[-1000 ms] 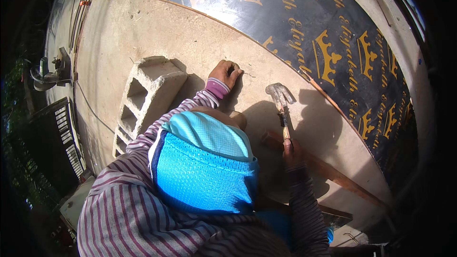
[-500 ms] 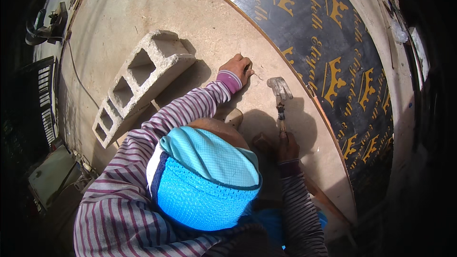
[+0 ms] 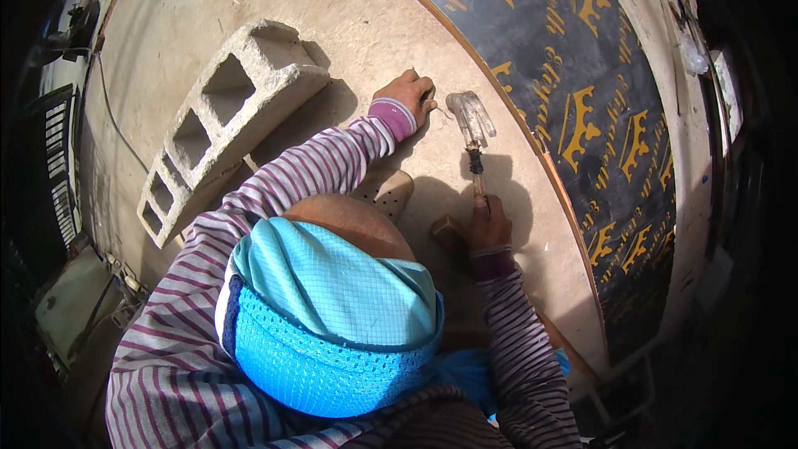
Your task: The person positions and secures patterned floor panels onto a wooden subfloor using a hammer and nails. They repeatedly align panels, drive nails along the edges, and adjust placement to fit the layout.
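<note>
My left hand [image 3: 407,98] is closed in a pinch low over the pale board-like surface [image 3: 374,33]; whatever lies between its fingertips is too small to make out. A claw hammer [image 3: 472,129] is gripped in my right hand [image 3: 487,223], which wraps round its wooden handle. The metal head lies close to the right of my left fingertips, and dark wrapping binds the neck of the handle. Beside my right hand is a small brown wooden block [image 3: 450,234], partly hidden in shadow.
A grey hollow concrete block [image 3: 220,125] lies at the left. My bent knee in blue fabric [image 3: 332,333] fills the lower middle, above a perforated shoe [image 3: 386,191]. Along the right runs a black panel with gold crowns [image 3: 582,116] and a brown edge.
The view has shifted, so the block, both hands and the panel sit further left and slightly higher. The hammer head is nearer my left fingertips. Both hands keep their grips.
</note>
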Demonstrator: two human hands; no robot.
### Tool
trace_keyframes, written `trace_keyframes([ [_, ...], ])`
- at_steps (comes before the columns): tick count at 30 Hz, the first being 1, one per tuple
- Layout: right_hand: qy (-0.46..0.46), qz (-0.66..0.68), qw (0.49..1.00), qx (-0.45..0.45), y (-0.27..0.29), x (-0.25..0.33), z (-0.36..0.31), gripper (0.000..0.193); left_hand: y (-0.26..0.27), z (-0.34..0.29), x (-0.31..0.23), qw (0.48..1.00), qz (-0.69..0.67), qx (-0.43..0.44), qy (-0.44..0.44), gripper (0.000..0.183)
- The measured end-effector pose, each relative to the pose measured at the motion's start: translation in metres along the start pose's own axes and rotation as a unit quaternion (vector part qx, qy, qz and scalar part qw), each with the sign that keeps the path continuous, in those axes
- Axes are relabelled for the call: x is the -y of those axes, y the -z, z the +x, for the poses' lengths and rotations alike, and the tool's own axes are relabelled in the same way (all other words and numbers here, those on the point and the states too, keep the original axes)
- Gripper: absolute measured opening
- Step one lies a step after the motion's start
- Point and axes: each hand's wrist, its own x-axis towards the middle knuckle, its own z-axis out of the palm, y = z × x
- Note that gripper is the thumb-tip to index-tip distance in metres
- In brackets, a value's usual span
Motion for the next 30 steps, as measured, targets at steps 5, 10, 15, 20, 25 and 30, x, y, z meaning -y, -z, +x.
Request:
trace_keyframes([
  [5,0.033,0.058,0.998,-0.006,0.006,-0.004,-0.011,0.032,0.002,0.001,-0.001,0.999,0.002,0.033,0.013,0.026],
  [10,0.047,-0.066,0.997,0.007,-0.001,-0.009,-0.005,0.036,0.002,0.001,-0.001,0.999,0.005,0.036,0.009,0.026],
  [15,0.037,0.01,0.999,-0.019,0.001,-0.005,-0.004,0.035,0.0,-0.001,0.0,1.0,0.004,0.009,-0.003,0.025],
  [20,-0.018,-0.114,0.993,0.02,0.008,0.004,-0.003,0.036,0.0,0.001,-0.001,1.0,0.015,0.021,0.004,0.025],
  [25,-0.041,-0.123,0.991,0.042,0.0,0.006,-0.003,0.033,0.0,0.0,0.0,1.0,0.009,0.017,0.002,0.025],
  [30,-0.03,-0.013,0.999,-0.002,0.003,-0.007,-0.01,0.033,-0.001,0.001,0.001,0.999,0.006,0.038,0.007,0.027],
])
